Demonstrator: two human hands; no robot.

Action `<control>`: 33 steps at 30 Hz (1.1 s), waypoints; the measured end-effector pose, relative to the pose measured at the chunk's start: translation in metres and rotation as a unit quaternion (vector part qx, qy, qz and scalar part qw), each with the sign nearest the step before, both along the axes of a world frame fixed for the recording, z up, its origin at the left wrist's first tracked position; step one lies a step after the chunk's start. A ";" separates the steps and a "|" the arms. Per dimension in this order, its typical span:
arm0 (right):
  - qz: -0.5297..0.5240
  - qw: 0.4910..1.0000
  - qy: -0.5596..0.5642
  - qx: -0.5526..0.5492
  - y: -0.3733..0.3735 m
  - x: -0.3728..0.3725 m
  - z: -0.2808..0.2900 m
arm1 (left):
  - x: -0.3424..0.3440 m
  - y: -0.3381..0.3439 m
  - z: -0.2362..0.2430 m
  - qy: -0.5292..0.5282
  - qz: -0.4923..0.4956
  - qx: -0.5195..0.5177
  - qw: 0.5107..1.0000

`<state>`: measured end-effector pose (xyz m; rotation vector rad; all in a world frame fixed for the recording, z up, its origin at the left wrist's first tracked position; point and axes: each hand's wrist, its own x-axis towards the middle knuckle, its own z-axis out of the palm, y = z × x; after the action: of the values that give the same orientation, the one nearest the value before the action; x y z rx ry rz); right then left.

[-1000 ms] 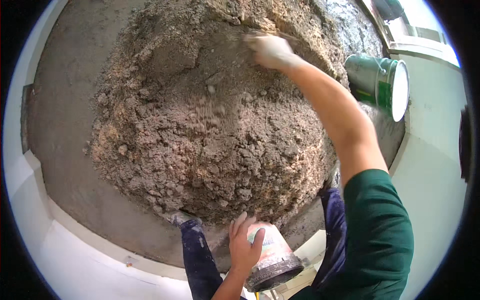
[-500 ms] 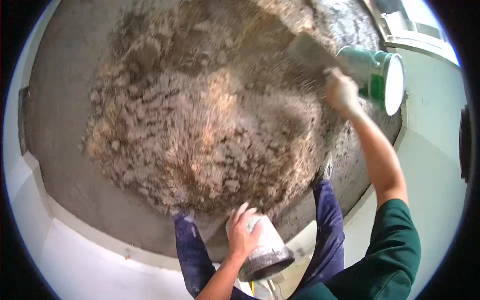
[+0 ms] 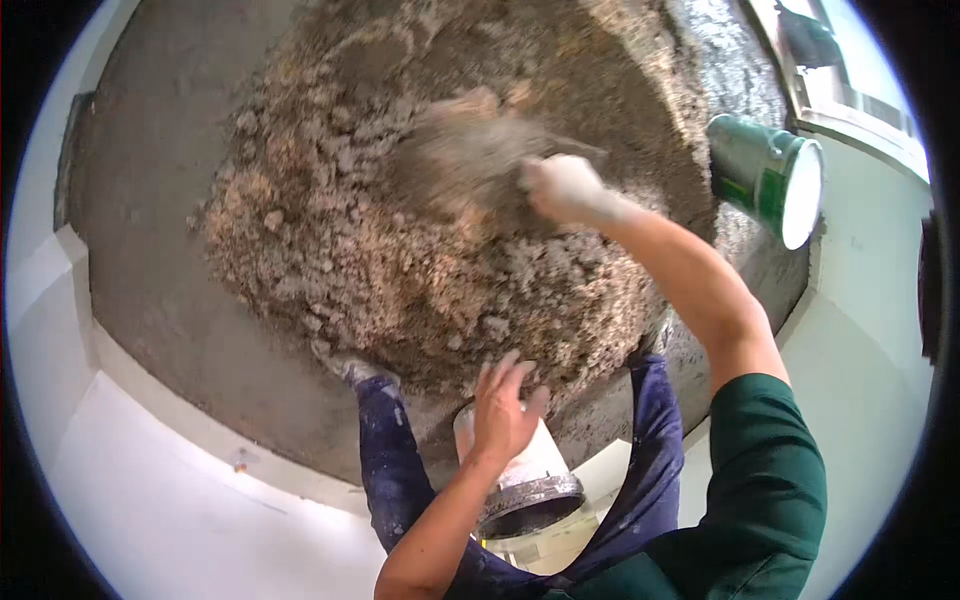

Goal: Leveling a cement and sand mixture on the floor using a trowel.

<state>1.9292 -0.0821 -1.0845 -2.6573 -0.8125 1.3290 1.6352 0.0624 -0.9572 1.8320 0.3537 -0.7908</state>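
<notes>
Mortar pile (image 3: 440, 230), crumbly grey-brown, mid-swipe.
Right hand (image 3: 562, 187), back over the heap from beside the can, seemingly grips a blurred trowel (image 3: 470, 150); left hand (image 3: 503, 408) lies open-fingered on the bucket (image 3: 525, 475).

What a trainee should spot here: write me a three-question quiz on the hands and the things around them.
1. True or false: the left hand rests, fingers spread, on the white bucket between the person's legs.
2. The green can is: A) on its side, to the right of the heap; B) upright between the legs; C) held in the left hand.
3. What does the right hand have in its grip over the mortar heap?

Key: 1 true. 2 A. 3 a tool, too blurred by motion to tell its kind.
</notes>
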 end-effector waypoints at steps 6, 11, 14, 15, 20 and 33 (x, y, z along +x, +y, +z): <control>0.098 0.950 -0.262 -0.137 -0.020 0.087 0.068 | 0.000 -0.009 0.004 -0.014 -0.044 -0.004 0.999; -0.104 0.905 -0.409 -0.064 -0.052 0.160 0.075 | 0.026 0.018 0.061 0.012 -0.048 -0.067 0.997; -0.136 0.946 -0.288 -0.059 0.035 0.178 -0.013 | 0.014 0.025 0.054 -0.015 -0.066 -0.102 0.992; -0.125 0.960 -0.246 -0.040 0.080 0.165 -0.045 | 0.015 0.026 0.048 -0.013 -0.069 -0.096 0.993; -0.090 0.987 -0.121 0.058 0.104 0.127 -0.083 | 0.013 0.024 0.048 -0.019 -0.040 -0.054 0.998; -0.220 0.951 -0.215 -0.025 -0.118 0.065 0.046 | 0.012 -0.003 0.016 0.025 -0.094 -0.019 0.995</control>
<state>1.9946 -0.2006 -1.0387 -2.9672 -0.1735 0.6863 1.6468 0.0598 -0.9412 1.8303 0.1985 -0.9682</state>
